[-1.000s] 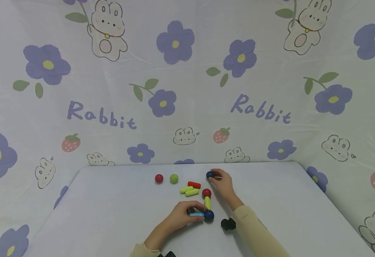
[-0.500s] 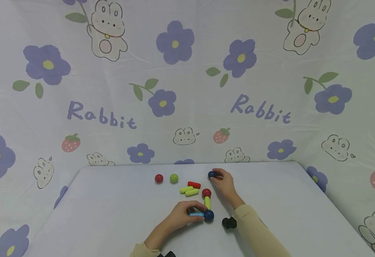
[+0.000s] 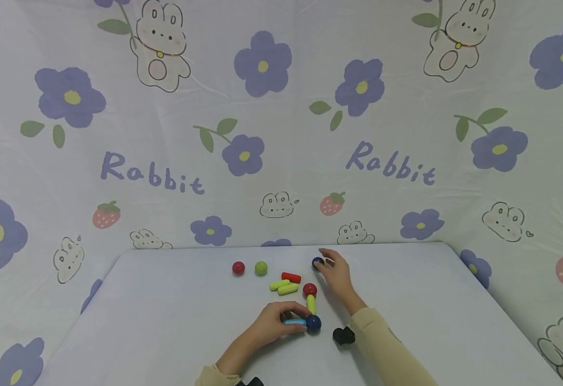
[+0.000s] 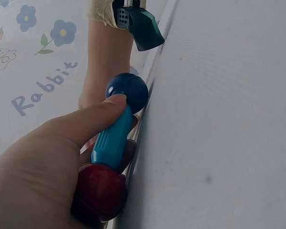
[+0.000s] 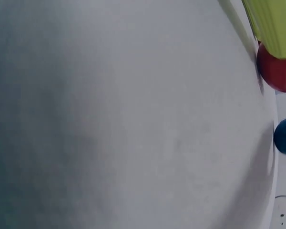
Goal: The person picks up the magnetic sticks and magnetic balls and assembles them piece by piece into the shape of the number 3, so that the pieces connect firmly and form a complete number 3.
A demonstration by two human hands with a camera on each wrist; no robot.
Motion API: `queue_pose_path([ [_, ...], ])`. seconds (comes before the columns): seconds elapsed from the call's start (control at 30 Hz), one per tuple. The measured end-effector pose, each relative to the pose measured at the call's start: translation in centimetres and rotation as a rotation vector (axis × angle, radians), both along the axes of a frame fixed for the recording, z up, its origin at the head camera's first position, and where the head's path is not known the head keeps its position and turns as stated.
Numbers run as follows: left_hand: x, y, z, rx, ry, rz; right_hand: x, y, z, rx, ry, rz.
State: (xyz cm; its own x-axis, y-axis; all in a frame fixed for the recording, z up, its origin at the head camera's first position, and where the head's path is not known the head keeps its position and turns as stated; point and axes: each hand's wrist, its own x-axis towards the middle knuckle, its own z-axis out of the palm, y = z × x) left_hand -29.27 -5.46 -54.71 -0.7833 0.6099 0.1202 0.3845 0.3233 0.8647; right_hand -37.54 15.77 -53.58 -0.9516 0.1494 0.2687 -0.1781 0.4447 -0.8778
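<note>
My left hand grips a light blue stick, thumb lying along it. A dark blue ball sits at one end of the stick and a red ball at the other. From the dark blue ball, a yellow-green stick runs to another red ball. Farther back, a loose dark blue ball lies on the table beside my right hand. There the thumb is at the ball's near side, while the forefinger is spread away above it.
Behind the joined pieces lie a red stick and two yellow-green sticks. A red ball and a green ball stand farther left on the white table. A patterned cloth hangs behind it.
The right hand first shifts slightly right with the loose dark blue ball, then its forefinger lifts off and spreads away. The left hand keeps still on the light blue stick.
</note>
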Motion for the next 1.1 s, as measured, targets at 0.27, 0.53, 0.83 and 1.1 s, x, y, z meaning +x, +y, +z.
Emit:
queue_pose_path([
  [0.27, 0.0, -0.1, 0.0, 0.012, 0.003, -0.009, 0.4, -2.1, 0.9, 0.015, 0.162, -0.03],
  [0.53, -0.1, -0.1, 0.0, 0.014, 0.016, -0.011, 0.9, -2.7, 1.3, 0.104, 0.007, 0.125],
  [0.83, -0.1, -0.1, -0.1, 0.01, 0.01, -0.013, 1.2, -2.0, 0.8, 0.21, -0.049, 0.121],
  [1.1, -0.1, 0.0, -0.1, 0.019, 0.009, -0.007, 0.7, -0.6, 0.5, 0.136, 0.009, -0.129],
])
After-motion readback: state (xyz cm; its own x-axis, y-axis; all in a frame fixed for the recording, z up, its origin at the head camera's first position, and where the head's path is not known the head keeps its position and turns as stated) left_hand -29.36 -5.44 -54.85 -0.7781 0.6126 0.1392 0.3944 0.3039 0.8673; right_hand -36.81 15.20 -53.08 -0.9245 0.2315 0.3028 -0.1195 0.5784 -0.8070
